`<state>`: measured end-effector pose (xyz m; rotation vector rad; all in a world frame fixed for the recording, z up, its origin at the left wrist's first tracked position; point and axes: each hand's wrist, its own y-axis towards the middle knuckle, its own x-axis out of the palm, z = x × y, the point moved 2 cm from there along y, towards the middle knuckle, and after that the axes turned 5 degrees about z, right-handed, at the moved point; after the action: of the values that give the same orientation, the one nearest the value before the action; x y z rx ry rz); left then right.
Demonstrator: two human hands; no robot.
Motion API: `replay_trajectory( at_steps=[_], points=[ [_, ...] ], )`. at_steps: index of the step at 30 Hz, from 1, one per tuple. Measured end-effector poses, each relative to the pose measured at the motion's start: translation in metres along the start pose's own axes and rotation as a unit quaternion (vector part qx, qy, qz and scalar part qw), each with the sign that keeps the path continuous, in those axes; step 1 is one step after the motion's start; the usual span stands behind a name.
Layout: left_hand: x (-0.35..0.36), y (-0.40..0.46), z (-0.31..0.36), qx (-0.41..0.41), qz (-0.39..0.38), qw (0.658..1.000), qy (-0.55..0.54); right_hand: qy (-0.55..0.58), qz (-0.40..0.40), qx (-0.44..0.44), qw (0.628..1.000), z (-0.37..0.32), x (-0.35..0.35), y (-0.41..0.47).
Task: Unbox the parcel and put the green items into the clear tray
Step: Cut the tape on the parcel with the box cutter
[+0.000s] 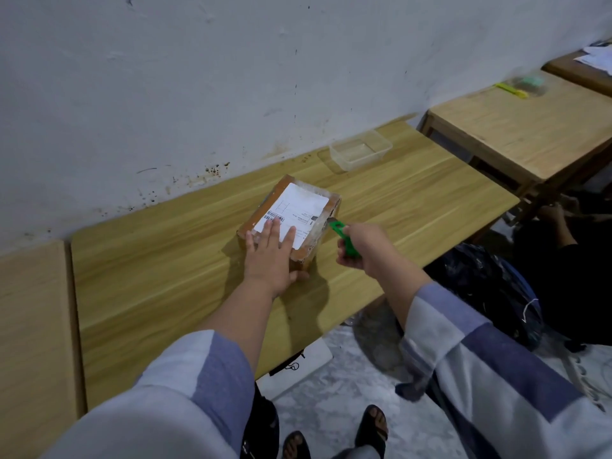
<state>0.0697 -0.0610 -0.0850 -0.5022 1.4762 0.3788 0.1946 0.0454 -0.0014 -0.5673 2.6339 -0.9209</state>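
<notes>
A brown cardboard parcel (298, 207) wrapped in clear tape, with a white shipping label on top, sits in the middle of the wooden table (159, 270). My left hand (271, 256) presses flat on the parcel's near top, fingers straight, thumb against its front side. My right hand (362, 246) grips a green box cutter (344, 238); its blade tip touches the parcel's right edge. The clear tray (361, 154) stands at the back of the table near the wall, with nothing seen inside it.
A second wooden table (516, 134) stands to the right, with a yellow-green tool (511, 89) and a blurred clear container (530, 82). Another tabletop (29, 326) adjoins on the left. A dark bag (490, 286) and a white bag (298, 369) lie on the floor.
</notes>
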Motion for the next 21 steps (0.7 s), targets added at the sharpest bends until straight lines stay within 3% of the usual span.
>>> replay_trajectory(
  at_steps=[6,13,21],
  points=[
    [0.001,0.000,0.005,-0.014,0.007,1.000,0.014,-0.049,0.003,0.008,0.999,-0.007,-0.001,-0.006],
    [0.000,0.000,0.010,-0.030,0.005,1.000,0.005,-0.174,0.036,-0.064,0.982,0.003,0.011,-0.003],
    [-0.001,-0.001,0.012,-0.037,0.005,0.999,0.010,-0.345,0.047,-0.148,0.926,0.018,0.020,-0.012]
  ],
)
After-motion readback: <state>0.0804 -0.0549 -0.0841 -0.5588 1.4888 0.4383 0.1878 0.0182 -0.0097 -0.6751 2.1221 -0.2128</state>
